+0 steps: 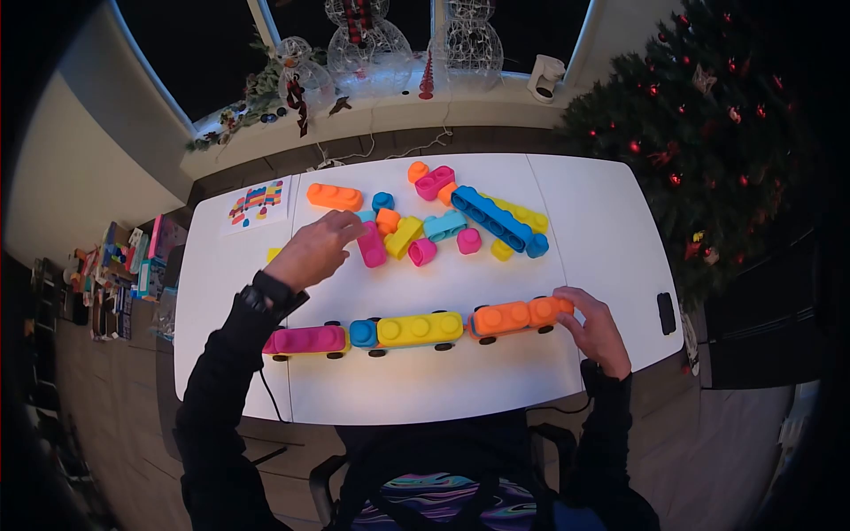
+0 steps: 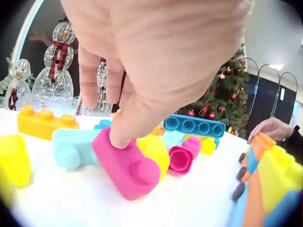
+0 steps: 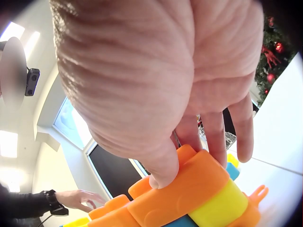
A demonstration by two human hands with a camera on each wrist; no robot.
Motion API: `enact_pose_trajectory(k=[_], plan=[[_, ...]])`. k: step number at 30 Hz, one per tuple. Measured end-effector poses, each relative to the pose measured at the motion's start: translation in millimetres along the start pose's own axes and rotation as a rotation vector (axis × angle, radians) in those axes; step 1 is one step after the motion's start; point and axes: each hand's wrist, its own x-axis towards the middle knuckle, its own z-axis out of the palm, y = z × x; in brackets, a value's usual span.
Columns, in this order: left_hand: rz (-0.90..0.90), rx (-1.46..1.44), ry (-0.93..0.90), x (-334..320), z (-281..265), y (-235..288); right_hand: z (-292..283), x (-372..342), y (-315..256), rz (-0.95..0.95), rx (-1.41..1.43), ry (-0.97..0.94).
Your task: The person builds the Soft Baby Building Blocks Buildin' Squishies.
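Observation:
My left hand [image 1: 314, 250] reaches over the loose building blocks and pinches one end of a pink block [image 2: 127, 165], the thumb on its near side and the fingertips partly hidden behind it. That block lies tilted beside a light blue block [image 2: 78, 147] and a yellow one [image 1: 404, 237]. At the right end of a row of wheeled block wagons, my right hand [image 1: 604, 332] grips an orange block [image 3: 180, 191] between thumb and fingers. The row also carries a yellow block [image 1: 418, 328], a small blue block [image 1: 362, 334] and a magenta block [image 1: 305, 339].
Behind the row lie several loose blocks, among them a long blue block [image 1: 490, 218] and an orange block [image 1: 334, 196]. A printed picture sheet [image 1: 257, 205] rests at the table's back left. Near the right edge is a black object [image 1: 666, 313]. A decorated tree [image 1: 708, 133] stands beyond.

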Motion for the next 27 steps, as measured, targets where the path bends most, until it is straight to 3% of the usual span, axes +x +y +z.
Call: enact_pose_trajectory(k=[4, 7, 12, 14, 16, 18, 21, 23, 27], plan=[[0.141, 0.123, -0.051, 34, 46, -39, 2, -1, 5, -0.006, 0.014, 0.009], [0.143, 0.101, -0.080, 43, 67, -39, 2, -2, 7, -0.008, 0.032, 0.017], [0.124, 0.043, -0.113, 30, 51, -42, 0, -1, 4, 0.002, 0.019, 0.007], [-0.024, 0.041, -0.142, 14, 24, -30, 0, -1, 4, 0.011, 0.021, 0.009], [-0.064, 0.003, -0.130, 1, 3, -10, 2, -2, 5, 0.005, 0.031, 0.019], [-0.193, -0.316, -0.034, -10, -18, 28, 3, -2, 6, 0.006, 0.033, 0.020], [-0.186, -0.455, -0.003, -18, -31, 89, 2, 0, 4, 0.002, 0.034, 0.010], [-0.084, -0.470, 0.080, -24, -17, 116, 2, 0, 3, 0.001, 0.033, 0.000], [-0.035, -0.434, 0.077, -26, 11, 138, 2, 0, 3, -0.003, 0.036, 0.003]])
